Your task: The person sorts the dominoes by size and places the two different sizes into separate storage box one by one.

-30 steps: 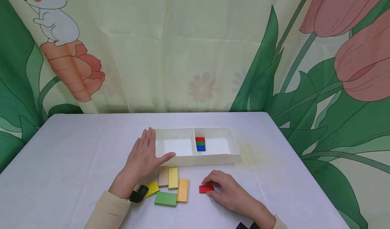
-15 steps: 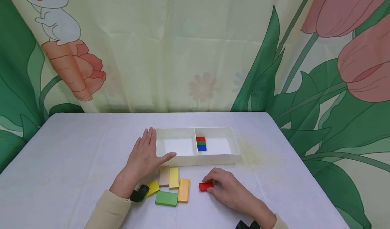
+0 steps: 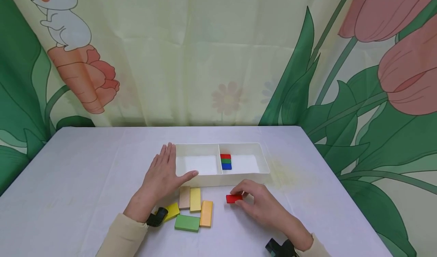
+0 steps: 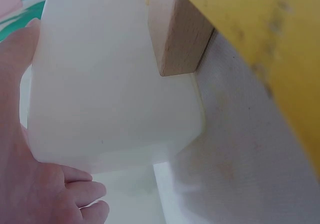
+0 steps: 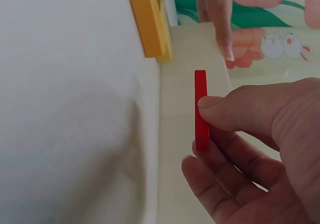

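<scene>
A red block (image 3: 233, 199), thin and flat, is pinched between the thumb and fingers of my right hand (image 3: 262, 204), raised off the table in front of the white box. In the right wrist view the red block (image 5: 201, 119) shows edge-on under the thumb. My left hand (image 3: 162, 173) lies with straight fingers along the left end of the white two-part box (image 3: 225, 179), its thumb over the front rim. The box's right compartment holds a red, a green and a blue block (image 3: 226, 166) in a row against the divider. Its left compartment shows only the bare floor.
Before the box lie a tan block (image 3: 184, 198), a pale yellow block (image 3: 195, 200), an orange block (image 3: 206, 213), a green block (image 3: 187, 223) and a yellow block (image 3: 172, 210) partly hidden by the left wrist. A printed curtain (image 3: 191, 59) hangs behind the table.
My right hand has lifted the red block from the table and carried it slightly right and toward the box. The left hand has stayed at the box's left end.
</scene>
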A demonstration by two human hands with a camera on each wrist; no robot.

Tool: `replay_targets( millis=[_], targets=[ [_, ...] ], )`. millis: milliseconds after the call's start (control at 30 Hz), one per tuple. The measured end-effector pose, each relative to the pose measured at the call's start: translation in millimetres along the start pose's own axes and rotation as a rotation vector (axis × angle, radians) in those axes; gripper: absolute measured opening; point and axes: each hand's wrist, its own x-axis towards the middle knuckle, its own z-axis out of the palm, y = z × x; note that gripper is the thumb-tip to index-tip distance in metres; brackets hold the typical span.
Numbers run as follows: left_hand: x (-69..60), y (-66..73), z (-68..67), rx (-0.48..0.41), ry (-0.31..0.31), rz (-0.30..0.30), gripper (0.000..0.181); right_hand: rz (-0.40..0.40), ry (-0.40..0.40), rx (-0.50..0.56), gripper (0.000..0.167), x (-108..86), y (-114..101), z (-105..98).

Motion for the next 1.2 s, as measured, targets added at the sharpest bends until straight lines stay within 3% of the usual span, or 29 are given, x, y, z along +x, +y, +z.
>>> replay_targets(
  millis=[167,367,1200],
  targets=[
    [-0.4,0.1,0.3,0.000,-0.001,-0.002,0.117,-0.077,0.033,-0.021,0.031,5.0,1.9,-8.8],
    [-0.7,-0.8,0.7,-0.003,-0.004,-0.005,0.118,-0.107,0.027,-0.027,0.031,11.1,-0.2,-17.5],
    [0.5,0.0,0.0,-0.007,-0.008,-0.007,0.119,-0.072,0.093,-0.031,0.030,37.1,2.5,-38.3]
  ],
)
